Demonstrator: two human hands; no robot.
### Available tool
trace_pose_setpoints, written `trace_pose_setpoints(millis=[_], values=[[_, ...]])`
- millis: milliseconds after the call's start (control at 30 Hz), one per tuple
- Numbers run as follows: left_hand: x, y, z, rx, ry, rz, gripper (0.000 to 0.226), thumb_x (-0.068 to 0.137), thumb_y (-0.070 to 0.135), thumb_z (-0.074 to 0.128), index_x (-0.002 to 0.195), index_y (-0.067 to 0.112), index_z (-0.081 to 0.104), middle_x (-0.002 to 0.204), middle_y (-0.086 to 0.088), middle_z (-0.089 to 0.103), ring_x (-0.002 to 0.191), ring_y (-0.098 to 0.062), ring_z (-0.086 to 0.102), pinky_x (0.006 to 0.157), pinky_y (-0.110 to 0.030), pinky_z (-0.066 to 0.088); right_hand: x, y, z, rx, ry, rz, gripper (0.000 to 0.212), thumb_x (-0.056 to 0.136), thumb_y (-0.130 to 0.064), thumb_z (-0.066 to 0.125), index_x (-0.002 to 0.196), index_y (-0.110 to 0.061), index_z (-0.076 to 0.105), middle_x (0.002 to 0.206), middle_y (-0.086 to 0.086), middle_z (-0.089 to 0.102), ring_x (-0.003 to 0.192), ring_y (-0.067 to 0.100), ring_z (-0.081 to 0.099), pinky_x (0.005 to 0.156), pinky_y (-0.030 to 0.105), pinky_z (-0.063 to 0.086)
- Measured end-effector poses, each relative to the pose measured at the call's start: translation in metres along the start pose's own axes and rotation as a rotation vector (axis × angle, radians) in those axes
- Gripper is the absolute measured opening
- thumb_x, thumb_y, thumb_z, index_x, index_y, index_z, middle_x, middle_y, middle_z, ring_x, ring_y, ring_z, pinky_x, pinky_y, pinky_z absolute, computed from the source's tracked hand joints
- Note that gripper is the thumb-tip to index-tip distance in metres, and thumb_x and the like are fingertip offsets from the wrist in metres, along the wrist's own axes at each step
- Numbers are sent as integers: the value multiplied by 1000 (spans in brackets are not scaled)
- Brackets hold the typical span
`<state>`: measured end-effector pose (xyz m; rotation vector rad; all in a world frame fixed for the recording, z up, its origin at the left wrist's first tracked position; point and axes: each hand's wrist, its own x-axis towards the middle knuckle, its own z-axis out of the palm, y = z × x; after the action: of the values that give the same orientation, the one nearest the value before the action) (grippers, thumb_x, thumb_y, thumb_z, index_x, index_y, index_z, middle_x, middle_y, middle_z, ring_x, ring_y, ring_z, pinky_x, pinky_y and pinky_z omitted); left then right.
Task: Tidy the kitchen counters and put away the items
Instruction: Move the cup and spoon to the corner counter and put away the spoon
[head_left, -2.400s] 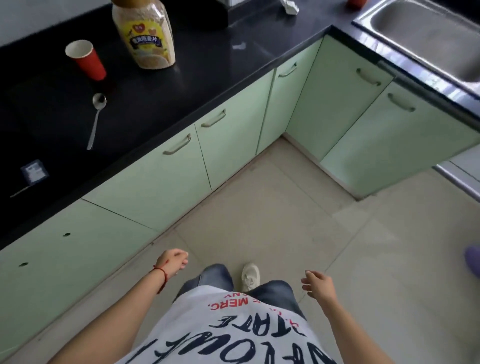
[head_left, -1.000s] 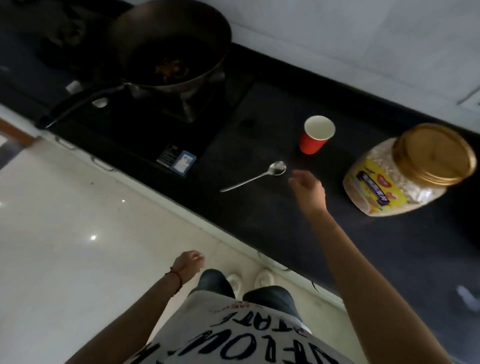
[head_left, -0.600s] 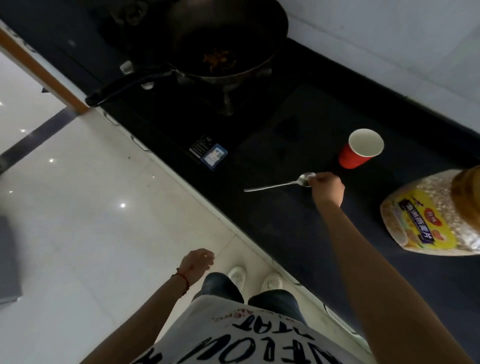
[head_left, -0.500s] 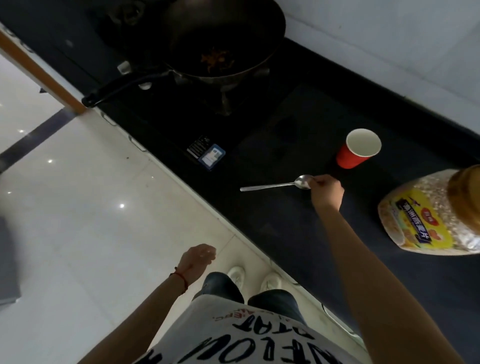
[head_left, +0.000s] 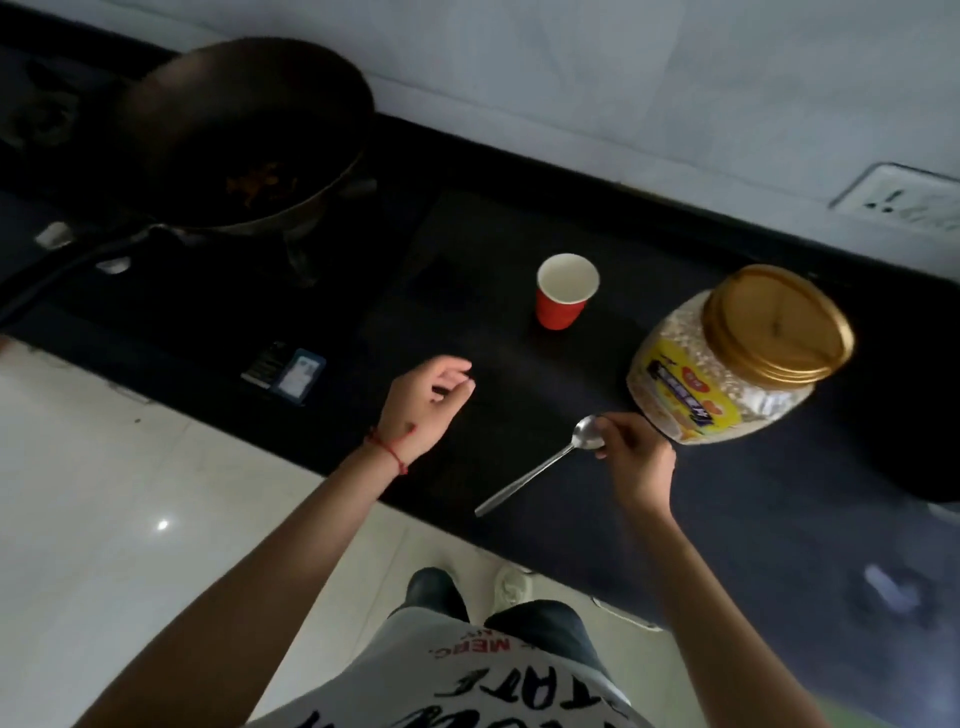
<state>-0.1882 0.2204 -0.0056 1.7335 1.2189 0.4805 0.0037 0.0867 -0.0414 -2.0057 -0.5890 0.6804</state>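
Observation:
My right hand pinches the bowl of a metal spoon, whose handle slants down-left over the black counter. My left hand, with a red string on its wrist, hovers open above the counter to the left of the spoon. A red paper cup with a white inside stands upright behind both hands. To the right of the cup stands a clear jar of oats with a gold lid, close to my right hand.
A dark wok with food scraps sits on the stove at the back left, its handle pointing left. A small blue label marks the stove front. A wall socket is at the upper right. The pale tiled floor lies below.
My right hand has lifted the spoon by its bowl and drawn it back toward me. My left hand rose from my side to above the counter.

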Motion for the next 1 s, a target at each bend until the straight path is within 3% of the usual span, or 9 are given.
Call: trace_pose_setpoints(millis=[133, 233, 333, 467, 533, 733, 867, 1000], values=[[55, 24, 35, 71, -18, 109, 57, 79, 23, 68, 130, 9, 45, 127, -11, 53, 114, -16, 51, 94, -30, 45, -6, 6, -16, 33, 45, 14, 12, 84, -12, 61, 78, -17, 69, 73, -6, 69, 58, 7, 62, 63, 25, 52], [90, 38, 57, 166, -9, 162, 73, 76, 29, 71, 136, 6, 35, 136, -15, 44, 128, -25, 42, 105, -36, 37, -12, 9, -24, 62, 64, 12, 23, 84, -10, 61, 72, -28, 65, 65, -16, 67, 56, 5, 61, 59, 20, 50], [117, 54, 73, 249, 37, 213, 83, 72, 31, 74, 138, 3, 31, 139, -17, 40, 131, -29, 36, 107, -35, 34, -19, 13, -30, 67, 71, -3, 28, 84, -7, 61, 71, -32, 63, 64, -12, 67, 55, 5, 60, 55, 14, 48], [143, 69, 87, 351, -16, 102, 98, 67, 39, 76, 142, 6, 22, 144, -16, 33, 132, -31, 34, 106, -45, 35, -23, 19, -35, 85, 76, 0, 28, 85, -5, 60, 71, -30, 63, 65, -8, 68, 58, 9, 61, 54, 14, 47], [150, 70, 92, 381, -55, 47, 101, 66, 40, 77, 142, 7, 19, 145, -16, 32, 133, -31, 34, 107, -49, 36, -22, 20, -36, 94, 71, -3, 28, 85, -4, 60, 72, -29, 63, 67, -14, 68, 59, 8, 62, 53, 12, 46], [151, 64, 96, 300, -19, 74, 79, 63, 30, 81, 128, 8, 43, 132, -12, 47, 119, -29, 49, 95, -39, 47, -20, 17, -38, 112, 38, -16, 29, 86, -2, 58, 72, -28, 62, 70, -8, 66, 60, 2, 61, 54, 10, 47], [123, 63, 80, 191, 56, 132, 75, 62, 26, 81, 125, 9, 45, 127, -11, 50, 116, -25, 50, 91, -33, 46, -18, 16, -36, 115, 15, -26, 28, 86, -5, 59, 73, -29, 62, 67, -10, 66, 59, 2, 61, 54, 9, 46], [68, 55, 45, 100, 171, 160, 69, 64, 24, 80, 124, 11, 47, 125, -7, 53, 108, -10, 48, 84, -19, 40, -17, 13, -27, 125, -20, -38, 27, 85, -7, 61, 72, -30, 64, 65, -10, 68, 57, 2, 61, 55, 12, 48]])
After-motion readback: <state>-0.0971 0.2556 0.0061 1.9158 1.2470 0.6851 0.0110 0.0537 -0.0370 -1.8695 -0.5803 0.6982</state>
